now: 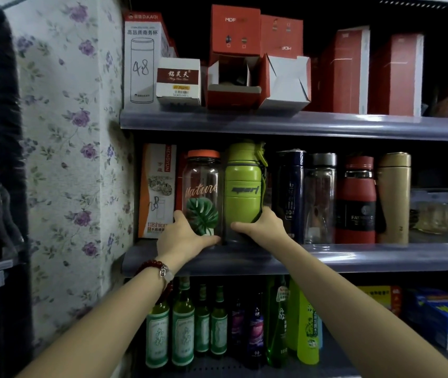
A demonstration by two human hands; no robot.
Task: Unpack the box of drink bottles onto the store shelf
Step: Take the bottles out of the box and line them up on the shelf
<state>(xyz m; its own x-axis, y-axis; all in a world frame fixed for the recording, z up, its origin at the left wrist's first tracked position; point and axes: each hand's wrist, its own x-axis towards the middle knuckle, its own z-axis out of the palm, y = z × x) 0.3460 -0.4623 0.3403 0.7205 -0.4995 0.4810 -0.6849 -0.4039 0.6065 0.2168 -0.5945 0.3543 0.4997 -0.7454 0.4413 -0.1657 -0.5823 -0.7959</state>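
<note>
1. The store shelf (353, 259) runs across the view in three tiers: cartons on the top tier, drinking bottles on the middle one, green glass bottles on the lowest.
2. The middle tier already carries a row to the right: a dark blue flask (290, 192), a clear bottle with a grey cap (321, 197), a red bottle (356, 200) and a gold flask (394, 197). An orange carton (157, 186) stands at the left end.
3. The green sport bottle (243, 186) stands upright near the front lip, just beside the blue flask. The right hand (263, 227) is wrapped around its base, thumb across the front and fingers behind.
4. The clear bottle with the orange cap (202, 192) stands upright, touching or nearly touching the green one. The left hand (184, 236) cups its lower part, thumb up the left side and fingers under the front edge.
5. The step looks like seating both bottles in the row. To do it well, slide them back from the lip by their bases, keep them upright, keep labels facing out, and close the gaps without knocking the blue flask.
6. The supply box is not in view.
</note>
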